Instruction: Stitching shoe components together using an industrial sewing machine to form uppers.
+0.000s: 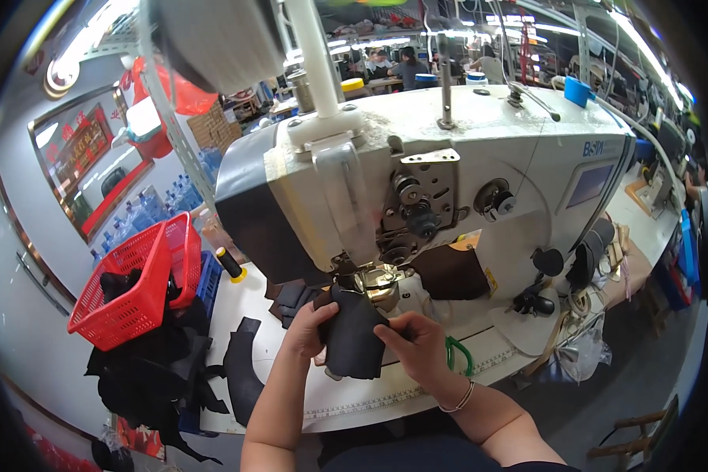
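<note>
A dark piece of leather-like material [355, 342] hangs between my hands, its upper edge by the needle area of a large white sewing machine [330, 189]. My left hand [310, 324] grips its left edge, thumb on top. At its right edge my right hand [414, 343] pinches the material between thumb and fingers. The brass-coloured presser and needle parts [379, 285] sit right above the piece; whether the needle is in it is hidden. Left of my left hand lie small folded dark pieces [293, 299]. A curved dark strip [242, 374] rests on the table further left.
Green-handled scissors [459, 355] lie right of my right hand. A black thread cone [230, 266] stands at the table's left edge, near a red basket [122, 303] with dark scraps. Dark pieces [145, 377] hang below it. A ruler strip [417, 391] runs along the front edge.
</note>
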Motion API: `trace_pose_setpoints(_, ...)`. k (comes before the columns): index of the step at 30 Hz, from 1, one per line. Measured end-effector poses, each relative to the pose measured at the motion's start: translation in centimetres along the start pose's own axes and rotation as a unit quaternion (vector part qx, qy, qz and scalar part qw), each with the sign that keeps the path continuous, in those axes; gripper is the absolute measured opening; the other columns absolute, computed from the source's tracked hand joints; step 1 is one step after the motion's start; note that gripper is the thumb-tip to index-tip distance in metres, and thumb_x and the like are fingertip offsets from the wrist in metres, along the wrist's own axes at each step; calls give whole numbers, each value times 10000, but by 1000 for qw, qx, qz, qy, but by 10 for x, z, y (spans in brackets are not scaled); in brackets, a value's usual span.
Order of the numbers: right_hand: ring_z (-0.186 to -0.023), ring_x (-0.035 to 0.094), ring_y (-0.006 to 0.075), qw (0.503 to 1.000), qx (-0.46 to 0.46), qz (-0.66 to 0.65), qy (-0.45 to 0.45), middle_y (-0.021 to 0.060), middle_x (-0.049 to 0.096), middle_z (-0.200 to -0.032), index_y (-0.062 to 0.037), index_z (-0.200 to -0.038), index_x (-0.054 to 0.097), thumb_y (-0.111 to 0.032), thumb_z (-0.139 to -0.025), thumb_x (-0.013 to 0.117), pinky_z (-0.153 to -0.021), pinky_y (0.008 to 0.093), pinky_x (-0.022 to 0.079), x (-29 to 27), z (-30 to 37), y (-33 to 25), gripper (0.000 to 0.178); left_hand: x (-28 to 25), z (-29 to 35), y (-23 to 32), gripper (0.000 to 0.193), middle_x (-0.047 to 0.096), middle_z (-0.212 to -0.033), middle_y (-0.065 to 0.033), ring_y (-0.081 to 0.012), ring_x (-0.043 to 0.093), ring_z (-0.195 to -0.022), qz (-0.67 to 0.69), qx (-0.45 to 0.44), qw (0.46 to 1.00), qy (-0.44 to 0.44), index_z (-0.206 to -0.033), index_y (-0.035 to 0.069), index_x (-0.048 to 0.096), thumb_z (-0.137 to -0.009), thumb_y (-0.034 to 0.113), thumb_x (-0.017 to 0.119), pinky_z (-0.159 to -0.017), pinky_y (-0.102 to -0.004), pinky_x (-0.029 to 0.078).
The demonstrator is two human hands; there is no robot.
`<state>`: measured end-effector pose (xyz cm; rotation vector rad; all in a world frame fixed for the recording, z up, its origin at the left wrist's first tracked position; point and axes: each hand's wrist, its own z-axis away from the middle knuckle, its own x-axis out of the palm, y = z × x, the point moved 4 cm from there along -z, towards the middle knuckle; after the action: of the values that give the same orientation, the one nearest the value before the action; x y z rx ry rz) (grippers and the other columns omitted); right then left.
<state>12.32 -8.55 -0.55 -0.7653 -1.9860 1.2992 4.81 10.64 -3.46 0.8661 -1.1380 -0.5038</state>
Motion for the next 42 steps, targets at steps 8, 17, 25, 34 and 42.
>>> trace_pose_setpoints(8, -575, 464, 9, 996, -38, 80, 3, -22, 582, -616, -18, -769, 626, -140, -766, 732, -501, 187, 394, 3, -4, -7, 162, 88, 82, -24, 1079, 279, -1397, -198, -377, 202, -1332, -700, 440, 553, 100, -1332, 11, 294, -499, 441, 830, -1071, -535, 32)
trace_pose_setpoints(17, -566, 463, 13, 998, 19, -64, -15, -21, 581, -635, -2, -778, 625, -153, -803, 695, -478, 187, 375, 1, -4, 5, 168, 94, 72, -17, 255, 659, -1021, -37, -258, 573, -1076, -690, 552, 448, 139, -1009, 82, 640, -759, 89, 589, -1091, -501, 80)
trace_pose_setpoints(25, -608, 546, 37, 989, 30, 90, -110, 13, 612, -647, 7, -775, 619, -132, -825, 665, -549, 180, 444, -8, -17, 1, 155, 97, 73, -16, 207, 666, -986, -16, -238, 590, -1042, -690, 540, 462, 135, -922, 120, 675, -732, 68, 614, -1086, -512, 115)
trace_pose_setpoints(34, -671, 566, 60, 990, 70, -54, -113, 25, 621, -711, -1, -797, 609, -97, -846, 632, -609, 198, 462, 0, -16, -10, 110, 108, 78, -1, 202, 661, -931, 22, -215, 598, -1008, -684, 562, 448, 124, -878, 149, 692, -688, 86, 659, -1070, -523, 150)
trace_pose_setpoints(42, -642, 553, 45, 991, 68, -69, -94, 17, 631, -697, -21, -785, 609, -156, -846, 641, -584, 185, 438, 5, -19, 5, 151, 92, 67, 2, 224, 657, -936, 28, -206, 597, -1000, -680, 569, 450, 105, -873, 151, 689, -661, 81, 679, -1052, -529, 170)
